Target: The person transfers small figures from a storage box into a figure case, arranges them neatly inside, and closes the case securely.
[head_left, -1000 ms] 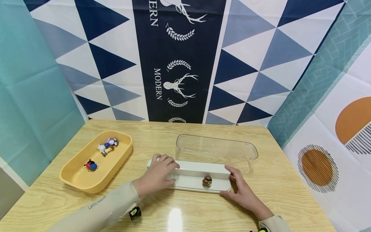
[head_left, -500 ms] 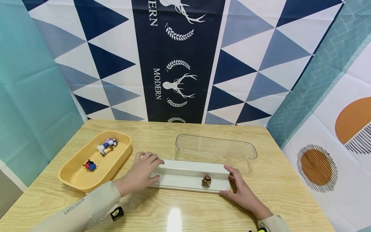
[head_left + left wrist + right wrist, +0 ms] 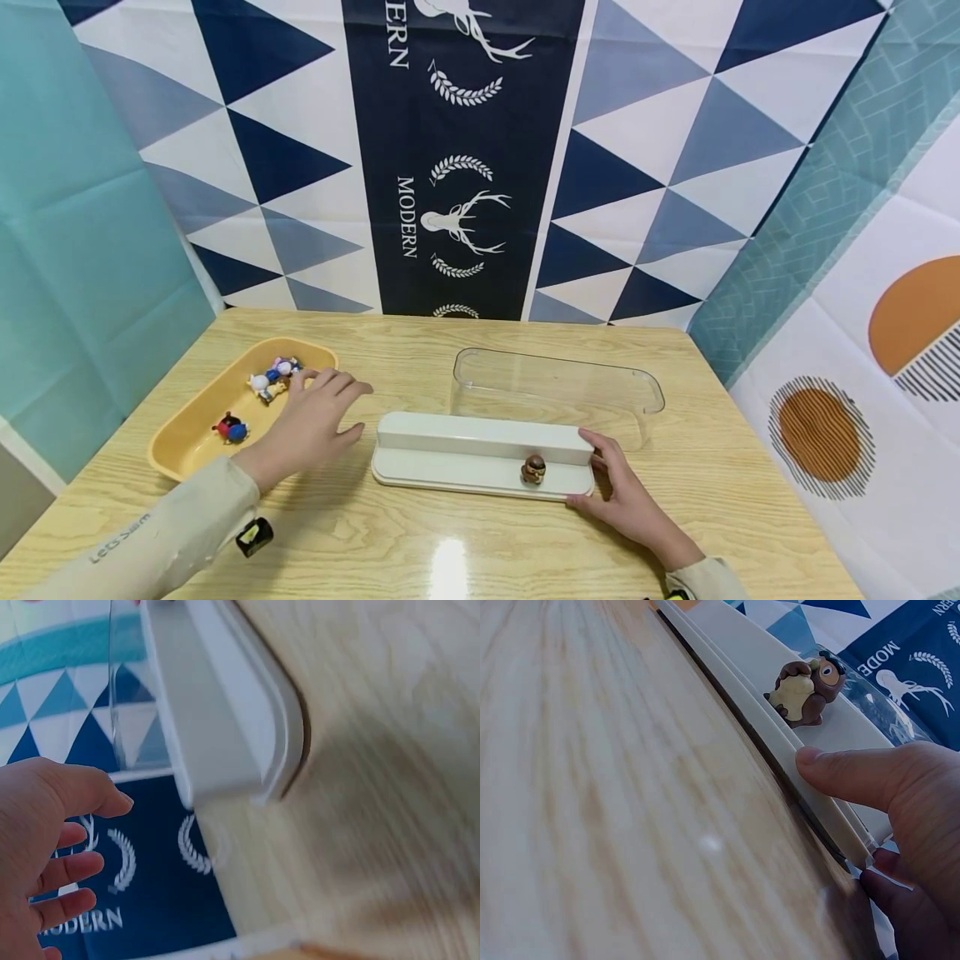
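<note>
A long white stepped base (image 3: 465, 454) lies on the wooden table, with a small brown owl-like figurine (image 3: 534, 468) standing on its lower step near the right end. My right hand (image 3: 611, 483) holds that right end, thumb on the front lip and fingers round the side; in the right wrist view the thumb (image 3: 840, 769) lies just beside the figurine (image 3: 806, 690). My left hand (image 3: 322, 408) hovers with fingers spread over the near right rim of a yellow tray (image 3: 180, 462), holding nothing, close to a cluster of small figurines (image 3: 273, 379). The base's left end (image 3: 217, 712) stands apart from it.
A clear plastic cover (image 3: 555, 392) lies on the table just behind the base. Another small red and blue figurine (image 3: 231, 428) sits alone in the tray. Patterned cloth walls close in the back and both sides. Bare wooden table (image 3: 480, 550) stretches along the front.
My left hand has let go of the base's left end and moved left to the yellow tray. The right hand, base and brown figurine have stayed in place.
</note>
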`<action>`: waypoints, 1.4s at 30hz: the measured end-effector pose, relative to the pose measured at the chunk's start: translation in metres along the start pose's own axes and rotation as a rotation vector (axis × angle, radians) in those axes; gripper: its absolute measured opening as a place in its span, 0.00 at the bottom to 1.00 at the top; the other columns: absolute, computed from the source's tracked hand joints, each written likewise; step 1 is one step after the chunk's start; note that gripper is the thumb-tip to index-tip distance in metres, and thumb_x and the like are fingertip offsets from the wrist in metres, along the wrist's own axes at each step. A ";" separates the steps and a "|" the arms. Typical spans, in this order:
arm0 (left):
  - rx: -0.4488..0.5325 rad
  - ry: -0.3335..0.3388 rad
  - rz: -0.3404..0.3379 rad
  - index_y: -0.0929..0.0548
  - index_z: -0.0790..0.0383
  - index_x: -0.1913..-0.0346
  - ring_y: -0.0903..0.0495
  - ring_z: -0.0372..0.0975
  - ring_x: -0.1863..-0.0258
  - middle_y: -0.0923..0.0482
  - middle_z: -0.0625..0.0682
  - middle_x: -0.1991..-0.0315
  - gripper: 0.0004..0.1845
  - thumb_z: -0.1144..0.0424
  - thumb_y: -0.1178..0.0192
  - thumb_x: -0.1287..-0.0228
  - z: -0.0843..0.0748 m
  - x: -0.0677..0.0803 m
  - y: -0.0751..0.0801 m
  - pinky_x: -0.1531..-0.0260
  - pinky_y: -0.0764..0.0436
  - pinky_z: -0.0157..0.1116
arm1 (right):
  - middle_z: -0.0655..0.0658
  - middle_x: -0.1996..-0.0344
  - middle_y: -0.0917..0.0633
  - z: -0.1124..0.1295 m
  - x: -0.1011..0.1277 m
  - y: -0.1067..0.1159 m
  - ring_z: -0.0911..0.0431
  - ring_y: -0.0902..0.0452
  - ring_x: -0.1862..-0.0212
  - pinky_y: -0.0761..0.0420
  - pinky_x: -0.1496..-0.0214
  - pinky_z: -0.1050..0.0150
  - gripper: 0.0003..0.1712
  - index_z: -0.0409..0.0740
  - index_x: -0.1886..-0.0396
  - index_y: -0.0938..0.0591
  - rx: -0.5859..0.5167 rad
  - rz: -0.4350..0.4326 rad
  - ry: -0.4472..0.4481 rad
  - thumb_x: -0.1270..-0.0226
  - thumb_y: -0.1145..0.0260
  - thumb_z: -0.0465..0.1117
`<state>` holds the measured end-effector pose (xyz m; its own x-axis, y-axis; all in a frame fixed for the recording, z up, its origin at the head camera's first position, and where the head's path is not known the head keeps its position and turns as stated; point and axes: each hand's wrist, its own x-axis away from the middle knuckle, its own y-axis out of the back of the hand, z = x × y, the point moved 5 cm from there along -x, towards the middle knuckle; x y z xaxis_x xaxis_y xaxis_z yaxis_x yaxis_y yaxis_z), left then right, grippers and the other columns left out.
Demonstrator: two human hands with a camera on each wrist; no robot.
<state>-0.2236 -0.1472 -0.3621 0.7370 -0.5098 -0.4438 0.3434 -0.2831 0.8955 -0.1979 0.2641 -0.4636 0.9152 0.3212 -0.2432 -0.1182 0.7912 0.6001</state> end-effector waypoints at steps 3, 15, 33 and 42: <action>-0.039 0.033 0.006 0.19 0.62 0.48 0.26 0.50 0.52 0.21 0.54 0.55 0.23 0.60 0.27 0.47 0.012 0.003 0.005 0.49 0.38 0.59 | 0.42 0.34 0.35 -0.001 0.000 0.000 0.44 0.33 0.35 0.33 0.33 0.68 0.52 0.49 0.24 0.41 0.009 -0.003 0.008 0.43 0.22 0.43; -0.092 0.134 -0.041 0.20 0.66 0.49 0.26 0.56 0.54 0.22 0.59 0.57 0.22 0.64 0.28 0.48 0.055 0.015 0.024 0.51 0.40 0.64 | 0.42 0.35 0.35 -0.003 0.001 0.000 0.43 0.33 0.35 0.36 0.34 0.73 0.52 0.49 0.24 0.41 -0.014 -0.001 0.012 0.43 0.22 0.43; -0.162 0.358 0.208 0.28 0.75 0.38 0.33 0.65 0.48 0.28 0.71 0.48 0.34 0.56 0.31 0.42 0.121 0.031 0.017 0.51 0.43 0.66 | 0.42 0.35 0.34 -0.003 0.001 0.001 0.46 0.33 0.35 0.36 0.34 0.74 0.52 0.48 0.24 0.41 -0.008 -0.004 0.036 0.43 0.22 0.43; -0.145 0.437 0.325 0.33 0.80 0.39 0.35 0.67 0.49 0.33 0.77 0.47 0.39 0.53 0.32 0.41 0.144 0.038 0.004 0.52 0.44 0.67 | 0.42 0.34 0.36 -0.004 0.001 0.001 0.45 0.34 0.34 0.36 0.33 0.73 0.52 0.49 0.24 0.42 -0.022 0.013 0.031 0.42 0.22 0.45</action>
<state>-0.2775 -0.2850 -0.3801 0.9803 -0.1596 -0.1166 0.1120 -0.0372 0.9930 -0.1983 0.2675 -0.4663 0.9014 0.3473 -0.2587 -0.1391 0.7979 0.5866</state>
